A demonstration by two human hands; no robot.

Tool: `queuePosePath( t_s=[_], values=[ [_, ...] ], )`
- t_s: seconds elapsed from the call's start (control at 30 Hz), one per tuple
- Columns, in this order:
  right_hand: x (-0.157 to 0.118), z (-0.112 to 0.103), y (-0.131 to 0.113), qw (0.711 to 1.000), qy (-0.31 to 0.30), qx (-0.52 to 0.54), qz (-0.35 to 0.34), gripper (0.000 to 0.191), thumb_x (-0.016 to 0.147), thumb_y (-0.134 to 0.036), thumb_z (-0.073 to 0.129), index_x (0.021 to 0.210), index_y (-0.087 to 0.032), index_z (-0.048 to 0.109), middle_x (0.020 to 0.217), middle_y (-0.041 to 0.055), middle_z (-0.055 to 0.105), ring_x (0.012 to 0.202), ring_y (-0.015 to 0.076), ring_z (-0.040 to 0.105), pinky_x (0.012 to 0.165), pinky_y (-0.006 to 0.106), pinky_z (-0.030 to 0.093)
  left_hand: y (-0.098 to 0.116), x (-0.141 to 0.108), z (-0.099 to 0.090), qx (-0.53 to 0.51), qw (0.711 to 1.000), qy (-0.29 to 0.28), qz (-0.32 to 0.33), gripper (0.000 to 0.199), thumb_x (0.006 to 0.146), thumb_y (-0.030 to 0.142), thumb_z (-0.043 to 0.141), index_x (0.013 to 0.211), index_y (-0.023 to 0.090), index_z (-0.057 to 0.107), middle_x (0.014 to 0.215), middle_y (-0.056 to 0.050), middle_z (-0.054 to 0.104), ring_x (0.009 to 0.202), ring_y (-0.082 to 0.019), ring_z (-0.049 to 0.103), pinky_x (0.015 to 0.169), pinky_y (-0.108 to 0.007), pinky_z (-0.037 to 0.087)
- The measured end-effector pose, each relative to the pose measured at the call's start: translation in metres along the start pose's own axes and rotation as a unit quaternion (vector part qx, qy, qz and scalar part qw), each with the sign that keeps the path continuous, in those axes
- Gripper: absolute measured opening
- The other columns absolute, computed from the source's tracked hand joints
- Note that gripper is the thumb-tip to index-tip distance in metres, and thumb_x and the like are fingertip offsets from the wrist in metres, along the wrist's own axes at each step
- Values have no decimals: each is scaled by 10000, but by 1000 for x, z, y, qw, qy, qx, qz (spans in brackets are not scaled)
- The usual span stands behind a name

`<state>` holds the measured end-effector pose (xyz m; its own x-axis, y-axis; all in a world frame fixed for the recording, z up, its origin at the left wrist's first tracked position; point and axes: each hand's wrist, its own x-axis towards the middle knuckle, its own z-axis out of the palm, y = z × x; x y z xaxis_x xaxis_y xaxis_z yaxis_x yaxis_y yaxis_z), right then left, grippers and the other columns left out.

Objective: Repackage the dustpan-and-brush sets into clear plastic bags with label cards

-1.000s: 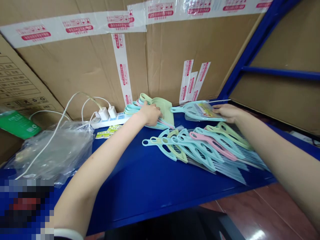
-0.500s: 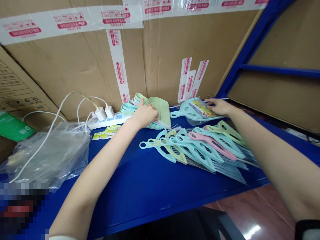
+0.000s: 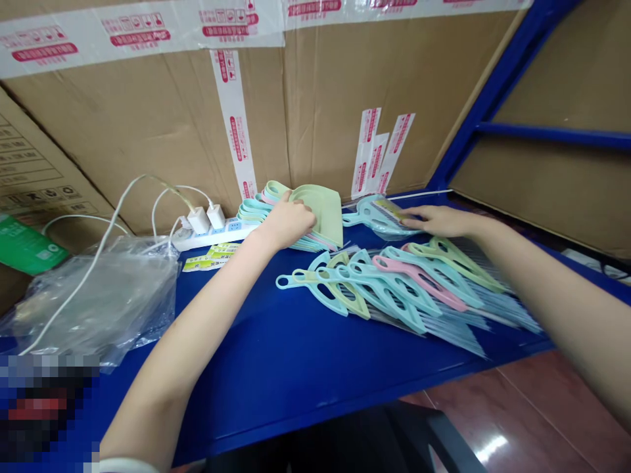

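My left hand [image 3: 290, 222] is closed on the top green dustpan [image 3: 326, 209] of a stack by the cardboard; its fingertips are partly hidden. Below that pan show the edges of blue, pink and green ones, with looped handles at the left. My right hand [image 3: 436, 220] lies with fingers spread over a blue dustpan and brush set in clear plastic [image 3: 377, 217], touching its right part. In front of both hands, blue, green and pink brushes [image 3: 419, 279] lie overlapping, handles to the left and bristles to the right.
A white power strip [image 3: 229, 235] with plugs and cables stands behind yellow-green labels [image 3: 210, 259]. Clear plastic bags [image 3: 103, 295] lie at the left beside a green package [image 3: 29, 246]. Taped cardboard [image 3: 187, 125] rises behind the blue table [image 3: 276, 368]; a blue metal frame [image 3: 547, 135] stands right.
My right hand has moved slightly, its fingers now flatter over the packaged set. My left hand and the top green dustpan have shifted a little to the right.
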<state>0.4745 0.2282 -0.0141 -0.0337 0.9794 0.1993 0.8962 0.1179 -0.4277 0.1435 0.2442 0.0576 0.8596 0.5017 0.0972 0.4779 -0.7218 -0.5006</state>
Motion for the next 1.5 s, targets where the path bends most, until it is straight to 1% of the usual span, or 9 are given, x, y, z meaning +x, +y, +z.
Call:
queuePosePath(
  t_s=[0.13,0.3,0.5,0.63,0.77,1.03,1.3,1.4,1.5],
  values=[
    [-10,2,-11,999,-29,-30,-5,307,811,-444,590,964,-237,758,1071,85,756,1080,331,662,973,491,495,-1,0,0,-15,1000,17,8,282,906,123,469,800,179,725,808,-54,732,905,-221,659,993,-436,382],
    [-22,-3,-31,997,-43,-59,5,349,874,-391,497,1065,-219,734,1178,102,719,1159,327,624,1016,496,463,3,1,-4,2,1000,5,1,266,891,63,476,876,156,724,836,-82,726,915,-231,651,938,-413,392],
    [-67,-17,-64,995,-48,-84,7,472,914,-374,417,1233,-111,646,1373,201,578,1286,349,520,1093,510,377,4,0,-2,4,999,38,17,260,900,39,480,872,157,709,792,-71,705,890,-231,644,837,-367,410],
    [-96,-20,-78,993,-81,-90,-10,510,915,-407,368,1211,-105,653,1328,195,616,1242,344,562,1068,487,420,6,-6,-5,5,999,40,31,247,921,63,480,930,170,703,808,-61,699,909,-237,634,794,-354,410],
    [-105,-19,-84,988,-79,-125,-53,485,916,-372,313,1150,-139,669,1241,179,675,1145,324,629,994,440,486,10,-17,-13,13,997,50,65,244,921,67,488,970,188,695,846,-49,704,901,-219,622,784,-342,402],
    [-105,-13,-88,985,-34,-146,-91,358,906,-297,328,980,-170,654,1045,206,723,1001,352,661,869,495,525,10,-64,-19,50,991,92,84,197,917,103,527,967,209,686,857,-28,717,878,-211,610,800,-340,411],
    [-100,-1,-105,976,19,-159,-146,334,898,-249,350,1051,-171,636,1104,199,687,1144,348,578,961,514,453,13,-128,-17,50,989,115,78,232,925,100,489,969,202,692,885,-35,730,856,-216,612,784,-344,434],
    [-95,7,-115,963,37,-174,-203,328,916,-247,352,1062,-179,638,1054,167,685,1061,324,605,904,486,477,18,-156,-14,29,989,122,77,269,935,101,465,987,214,703,909,-35,738,860,-207,616,804,-344,435],
    [-91,15,-129,933,53,-201,-294,334,942,-226,339,1049,-161,649,938,150,676,912,291,623,812,422,497,22,-179,-9,15,987,135,87,310,946,89,428,993,209,710,904,-28,741,840,-195,618,813,-341,436]
  ],
)
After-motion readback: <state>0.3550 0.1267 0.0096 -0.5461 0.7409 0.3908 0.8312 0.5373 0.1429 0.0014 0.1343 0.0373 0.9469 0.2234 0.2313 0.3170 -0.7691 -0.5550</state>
